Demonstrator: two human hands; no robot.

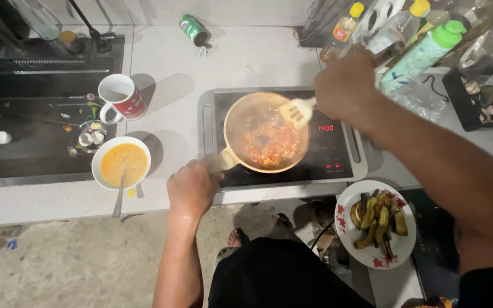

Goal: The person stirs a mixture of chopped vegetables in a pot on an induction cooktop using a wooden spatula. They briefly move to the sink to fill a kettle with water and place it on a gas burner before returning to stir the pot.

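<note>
A tan frying pan [241, 114] sits on a black induction cooker [338, 154], holding a chunky red-orange sauce [269, 142]. My left hand [192, 188] grips the pan's handle at its near left side. My right hand [346, 85] holds a pale slotted spatula [296, 111] whose blade dips into the pan's far right part. To the left of the cooker stands a white bowl [102, 157] of beaten yellow egg with a spoon [120, 197] resting in it.
A white and red mug [122, 98] stands behind the egg bowl, beside a sink [24, 131] with eggshells and an egg. Bottles [423, 54] crowd the back right. A flowered plate [350, 234] of fried slices sits near right. A can [194, 29] lies at the back.
</note>
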